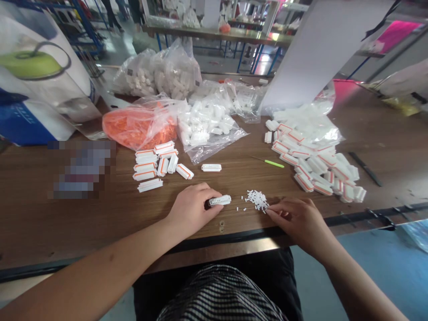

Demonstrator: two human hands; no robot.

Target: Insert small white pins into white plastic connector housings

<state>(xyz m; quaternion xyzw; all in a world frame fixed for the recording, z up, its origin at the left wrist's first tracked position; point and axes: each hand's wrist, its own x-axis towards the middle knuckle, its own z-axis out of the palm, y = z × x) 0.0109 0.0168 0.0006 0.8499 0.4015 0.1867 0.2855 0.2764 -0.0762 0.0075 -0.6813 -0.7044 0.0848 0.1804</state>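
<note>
A white connector housing (220,201) with a row of small holes is pinched between the thumb and fingers of my left hand (190,207), close above the table. To its right lies a loose heap of tiny white plugs (257,199). The fingertips of my right hand (296,216) are pinched together at the heap's right edge; whether a plug is between them is too small to make out. Another white housing (211,167) lies behind my left hand. Several housings with orange strips (145,167) are grouped at the left.
Behind stand a bag of orange parts (140,127) and a bag of white housings (207,120). A green-handled pick (274,164) lies right of centre, near a large pile of orange-striped housings (317,165). A black strip (365,169) lies beyond it. A white pillar (324,49) rises at the back.
</note>
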